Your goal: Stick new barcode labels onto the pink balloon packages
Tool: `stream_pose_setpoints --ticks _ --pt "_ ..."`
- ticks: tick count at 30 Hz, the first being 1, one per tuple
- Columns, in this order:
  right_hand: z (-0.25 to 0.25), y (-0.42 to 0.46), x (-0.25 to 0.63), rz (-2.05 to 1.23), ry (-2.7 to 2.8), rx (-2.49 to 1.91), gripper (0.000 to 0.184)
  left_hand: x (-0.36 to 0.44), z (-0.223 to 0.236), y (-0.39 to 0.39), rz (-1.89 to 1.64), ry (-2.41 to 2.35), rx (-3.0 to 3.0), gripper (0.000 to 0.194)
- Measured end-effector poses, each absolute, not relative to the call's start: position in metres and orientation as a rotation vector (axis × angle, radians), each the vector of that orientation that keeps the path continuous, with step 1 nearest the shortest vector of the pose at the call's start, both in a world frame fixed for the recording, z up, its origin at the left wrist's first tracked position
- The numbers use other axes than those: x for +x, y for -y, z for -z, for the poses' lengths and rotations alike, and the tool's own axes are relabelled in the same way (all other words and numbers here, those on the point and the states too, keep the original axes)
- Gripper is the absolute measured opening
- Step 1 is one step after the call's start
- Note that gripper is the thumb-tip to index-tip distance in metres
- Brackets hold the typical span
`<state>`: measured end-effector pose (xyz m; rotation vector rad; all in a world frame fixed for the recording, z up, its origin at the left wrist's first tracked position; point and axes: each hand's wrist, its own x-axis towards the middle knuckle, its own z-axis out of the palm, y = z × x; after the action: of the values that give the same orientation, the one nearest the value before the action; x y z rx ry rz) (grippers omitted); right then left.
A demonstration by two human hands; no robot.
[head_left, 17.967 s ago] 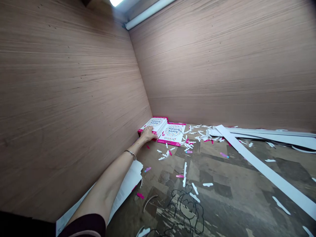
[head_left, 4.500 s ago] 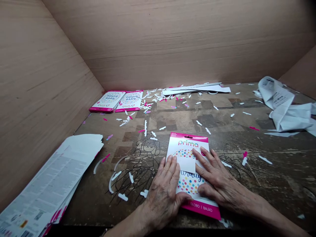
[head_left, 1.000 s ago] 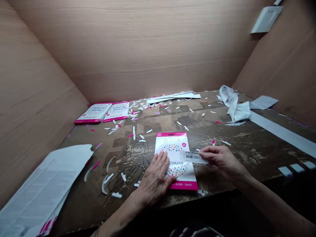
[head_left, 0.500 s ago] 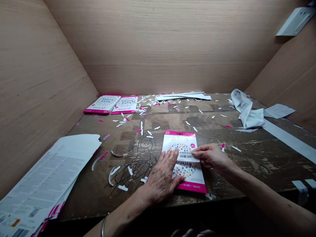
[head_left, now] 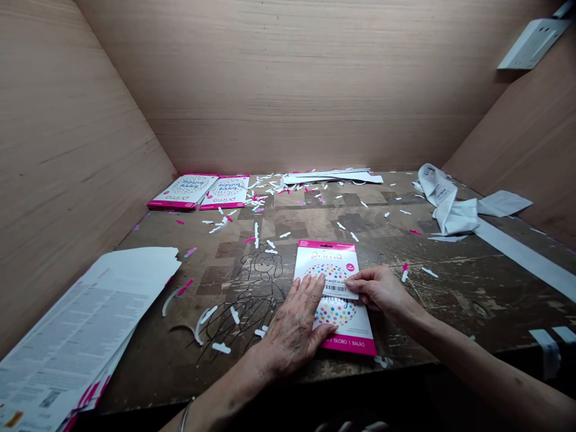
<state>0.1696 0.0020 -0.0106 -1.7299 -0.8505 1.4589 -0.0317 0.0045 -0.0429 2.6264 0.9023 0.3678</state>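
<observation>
While my read of this is only from the head cam, the left hand [head_left: 294,324] lies open and flat on a pink-and-white Prima balloon pack [head_left: 335,258], fingers spread, pinning it to the table [head_left: 454,294]. The big change is the barcode sticker [head_left: 335,287]: a second ago the right hand [head_left: 380,292] was holding it up over the pack, and now it's down across the polka-dot circle, with that hand's thumb and fingers closed on its right end. So the pack sits near the front edge of the table with the label on it, though it looks a bit skewed to me. The table is a beat-up, patchy wood top covered in white and pink paper scraps [head_left: 256,235], with black scribbled lines [head_left: 254,300] drawn on it. Two more Prima packs [head_left: 202,192] lie side by side at the back left, a stack of printed sheets [head_left: 90,318] sits front left, and crumpled white backing paper [head_left: 445,207] is bunched up on the right. Plywood walls [head_left: 292,90] box the whole thing in, and a white power socket [head_left: 533,45] is up at the top right.
</observation>
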Motion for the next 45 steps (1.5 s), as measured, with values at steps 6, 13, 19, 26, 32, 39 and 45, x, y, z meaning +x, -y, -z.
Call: stream_pose_setpoints --ticks 6,13,19,26,32,39,45 --pt "0.017 -0.002 0.170 -1.365 0.980 -1.743 0.024 -0.032 0.042 -0.005 -0.345 -0.902 2.633 0.072" --pt "0.021 -0.002 0.170 -1.278 1.070 -1.762 0.021 -0.031 0.040 -0.004 -0.371 -0.960 2.590 0.075" --pt "0.025 -0.003 0.172 -1.250 1.077 -1.772 0.021 -0.030 0.038 -0.005 -0.344 -0.936 2.635 0.066" --pt "0.022 -0.001 0.172 -0.965 1.393 -1.929 0.021 -0.031 0.037 -0.007 -0.265 -0.839 2.713 0.053" --pt "0.012 0.008 0.164 -0.602 1.676 -2.166 0.018 -0.031 0.034 -0.007 -0.250 -0.855 2.696 0.053" --pt "0.029 0.011 0.177 -0.509 1.477 -2.315 0.052 -0.031 0.035 -0.008 -0.239 -0.838 2.685 0.053" --pt "0.033 0.011 0.203 -0.708 1.624 -2.267 0.039 -0.030 0.029 0.001 -0.262 -0.815 2.708 0.078"
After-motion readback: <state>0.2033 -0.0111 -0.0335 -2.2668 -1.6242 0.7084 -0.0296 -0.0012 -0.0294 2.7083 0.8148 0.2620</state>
